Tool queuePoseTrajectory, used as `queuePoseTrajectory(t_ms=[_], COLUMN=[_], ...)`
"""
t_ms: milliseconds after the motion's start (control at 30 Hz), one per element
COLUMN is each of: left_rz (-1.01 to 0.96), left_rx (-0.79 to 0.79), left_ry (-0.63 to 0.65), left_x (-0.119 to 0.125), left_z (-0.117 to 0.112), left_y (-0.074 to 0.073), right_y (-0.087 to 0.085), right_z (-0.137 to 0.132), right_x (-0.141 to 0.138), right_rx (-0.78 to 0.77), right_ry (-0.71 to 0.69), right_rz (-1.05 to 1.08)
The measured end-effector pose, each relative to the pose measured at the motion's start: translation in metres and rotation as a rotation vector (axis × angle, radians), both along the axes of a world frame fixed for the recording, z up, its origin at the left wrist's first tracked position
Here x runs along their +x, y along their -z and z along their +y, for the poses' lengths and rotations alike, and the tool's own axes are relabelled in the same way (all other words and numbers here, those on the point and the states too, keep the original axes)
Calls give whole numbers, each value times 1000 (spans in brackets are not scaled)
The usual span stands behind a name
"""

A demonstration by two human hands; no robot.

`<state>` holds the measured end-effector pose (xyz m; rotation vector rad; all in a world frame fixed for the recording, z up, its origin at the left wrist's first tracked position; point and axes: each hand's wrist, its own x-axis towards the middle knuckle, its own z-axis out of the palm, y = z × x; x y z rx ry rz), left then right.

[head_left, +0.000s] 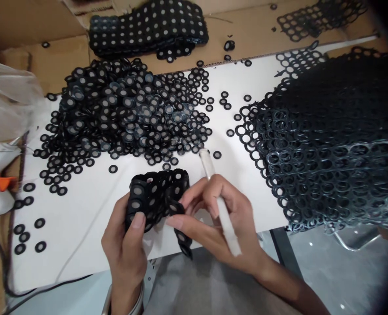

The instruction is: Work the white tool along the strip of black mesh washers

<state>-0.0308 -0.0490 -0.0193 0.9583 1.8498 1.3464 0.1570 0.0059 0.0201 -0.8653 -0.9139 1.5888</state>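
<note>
Strip of mesh washers (157, 190) gripped in left hand (125, 249), long axis toward lower right; right hand (207, 236) pinching its near edge, clear tube (226, 225) across palm.

Left hand (128, 245) low-centre, thumb pressed flat on top, fingers curled under in a grip; right hand (220, 223) just beside it, forearm entering from lower right, fingertips pinched together toward the left thumb.

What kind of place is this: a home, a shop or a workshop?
Probably a hand-work bench in a workshop. A heap of loose black rings lies on the white table, punched-out black sheets pile beside it, and the left hand holds a ring sheet, the right hand a clear tube.
</note>
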Motion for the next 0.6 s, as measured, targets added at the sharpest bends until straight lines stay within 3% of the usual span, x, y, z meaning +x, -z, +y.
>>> queuePoseTrajectory(t_ms=[167, 333, 500, 600], left_rz=[-221, -246, -71, 38], left_rx=[176, 207, 262, 253], left_ry=[-143, -144, -71, 18], left_x=[4, 4, 9, 9], left_z=[11, 17, 19, 17], left_y=[1, -5, -10, -10], right_y=[-16, -11, -4, -2], right_z=[-7, -15, -12, -9], right_x=[34, 74, 101, 112], right_rx=[45, 78, 139, 114], right_ry=[174, 452, 594, 548], right_rz=[-212, -407, -524, -558])
